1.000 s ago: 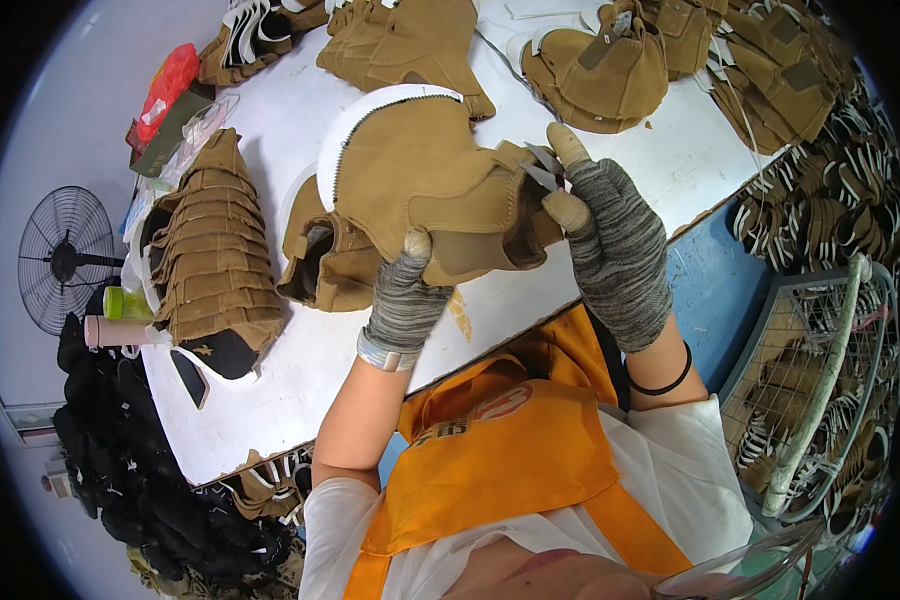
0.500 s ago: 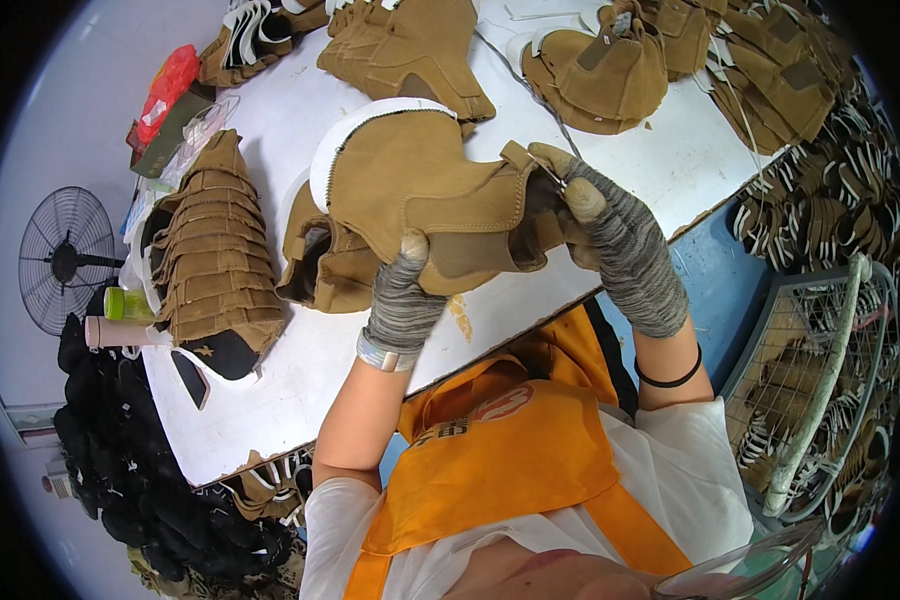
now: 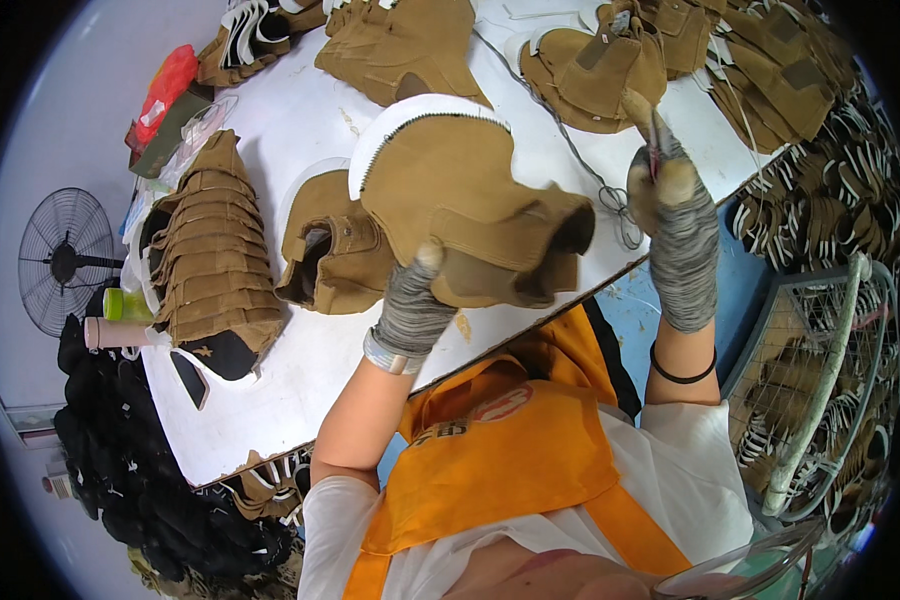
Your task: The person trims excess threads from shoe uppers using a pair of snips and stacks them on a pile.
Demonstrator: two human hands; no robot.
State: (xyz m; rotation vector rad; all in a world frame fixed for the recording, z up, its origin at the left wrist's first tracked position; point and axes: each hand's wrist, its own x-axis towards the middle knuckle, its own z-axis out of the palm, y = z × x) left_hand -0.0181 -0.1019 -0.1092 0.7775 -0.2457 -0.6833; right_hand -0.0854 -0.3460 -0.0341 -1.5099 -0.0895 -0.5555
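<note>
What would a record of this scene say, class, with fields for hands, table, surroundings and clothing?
Left hand: gloved, holding a brown upper
Right hand: gloved, holding a small tool, apart from that upper
Table: white, with a second upper left of the held one and a row of uppers farther left
Surroundings: fan on the left
Clothing: orange apron, white top

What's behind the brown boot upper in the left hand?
Left of the held boot upper, a second brown boot upper shows on the white table. The held one hides part of the second's right side and the tabletop behind.
</note>
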